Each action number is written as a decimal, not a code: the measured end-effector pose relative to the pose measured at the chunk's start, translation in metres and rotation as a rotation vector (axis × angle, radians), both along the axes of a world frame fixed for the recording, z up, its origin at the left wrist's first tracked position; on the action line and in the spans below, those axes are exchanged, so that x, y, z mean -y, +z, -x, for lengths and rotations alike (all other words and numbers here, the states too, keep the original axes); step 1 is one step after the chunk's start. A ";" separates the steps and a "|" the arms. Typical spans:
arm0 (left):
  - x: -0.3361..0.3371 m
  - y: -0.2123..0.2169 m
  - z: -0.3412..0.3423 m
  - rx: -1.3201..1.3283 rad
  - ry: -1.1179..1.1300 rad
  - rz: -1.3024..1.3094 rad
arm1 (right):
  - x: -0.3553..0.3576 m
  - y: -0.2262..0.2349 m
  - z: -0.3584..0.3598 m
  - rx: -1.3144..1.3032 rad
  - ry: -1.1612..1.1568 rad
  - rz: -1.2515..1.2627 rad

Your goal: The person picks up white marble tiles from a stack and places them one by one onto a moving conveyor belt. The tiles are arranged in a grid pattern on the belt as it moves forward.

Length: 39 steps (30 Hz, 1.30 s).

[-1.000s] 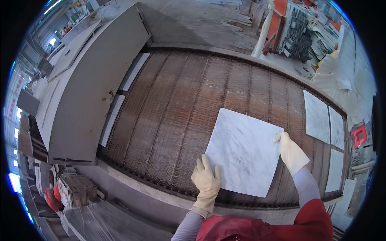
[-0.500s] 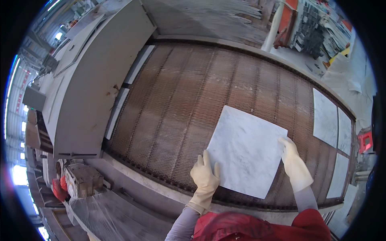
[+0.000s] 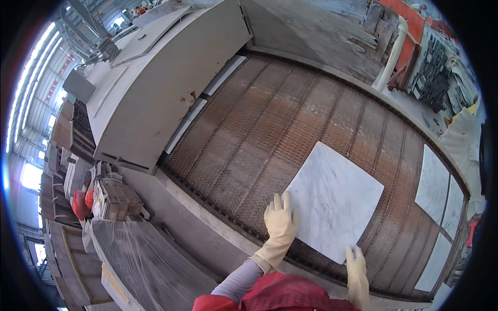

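Note:
A square white marble tile (image 3: 337,202) with grey veins lies flat on the brown mesh belt (image 3: 244,150), close to its near edge. My left hand (image 3: 280,223), in a cream rubber glove, rests against the tile's left edge with its fingers stretched out and its thumb apart. At the near corner, my right hand (image 3: 356,269) in a matching glove touches the tile with extended fingers. Both hands are open, and neither wraps round the tile. The undersides of the fingers are hidden.
A grey machine housing (image 3: 171,78) spans the belt's left end, with pale slabs (image 3: 187,124) partly under it. Further white tiles (image 3: 433,179) lie at the right end. Plastic-wrapped material (image 3: 150,264) and a wooden crate (image 3: 120,199) stand at the left. A white pipe (image 3: 392,54) rises at the far right.
My right hand has moved from the tile's right edge to its near corner. My left hand stays at the left edge. The whole view has turned and shifted, so the scene sits further right.

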<state>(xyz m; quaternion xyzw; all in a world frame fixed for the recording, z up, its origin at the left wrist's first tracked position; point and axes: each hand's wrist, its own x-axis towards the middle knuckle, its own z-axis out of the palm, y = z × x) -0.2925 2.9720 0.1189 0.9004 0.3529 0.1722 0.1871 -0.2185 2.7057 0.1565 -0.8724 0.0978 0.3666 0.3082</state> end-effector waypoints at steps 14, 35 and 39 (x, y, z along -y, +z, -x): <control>-0.011 0.017 0.008 0.018 -0.044 0.251 | 0.000 -0.041 0.008 0.089 -0.448 -0.091; -0.144 -0.048 0.007 0.515 -0.388 1.760 | -0.133 0.025 0.033 0.074 -0.863 -0.653; -0.165 0.026 -0.006 0.492 0.098 2.543 | -0.194 0.057 0.046 0.241 -0.931 -0.679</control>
